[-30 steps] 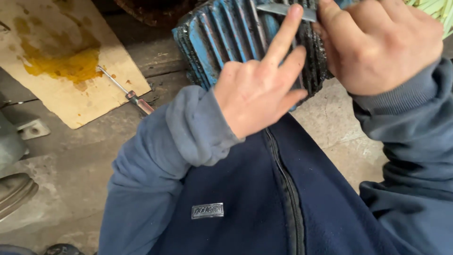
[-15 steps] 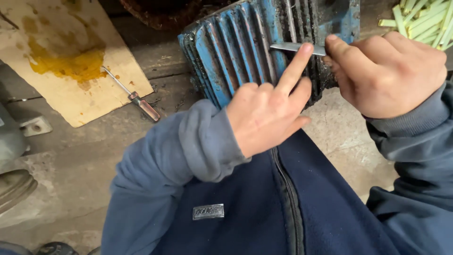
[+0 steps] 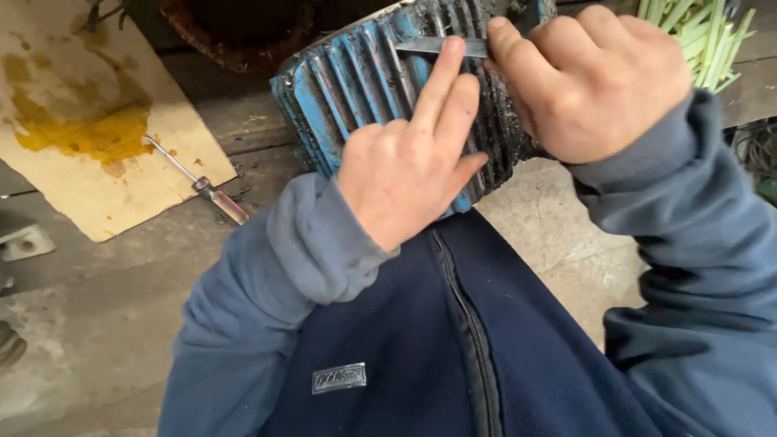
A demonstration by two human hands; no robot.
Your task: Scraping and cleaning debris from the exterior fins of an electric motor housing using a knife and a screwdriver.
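Observation:
A blue finned metal motor housing (image 3: 356,89), grimy and worn, lies on the concrete floor in front of me. My left hand (image 3: 413,166) rests on its fins, with the index finger stretched up to touch a thin flat metal blade (image 3: 433,46). My right hand (image 3: 591,77) is closed around the blade's other end and holds it across the fins near the top of the housing. Both arms wear dark blue fleece sleeves.
A screwdriver (image 3: 202,186) lies on the floor by a stained piece of cardboard (image 3: 89,121) at the left. A rusty round part (image 3: 227,28) sits behind the housing. Green stalks (image 3: 700,36) lie at the top right. A metal bracket (image 3: 24,243) is at the left edge.
The view has shifted, so the housing and hands sit lower in frame. The blade in my right hand has slid along the fins, with my left index finger staying on it.

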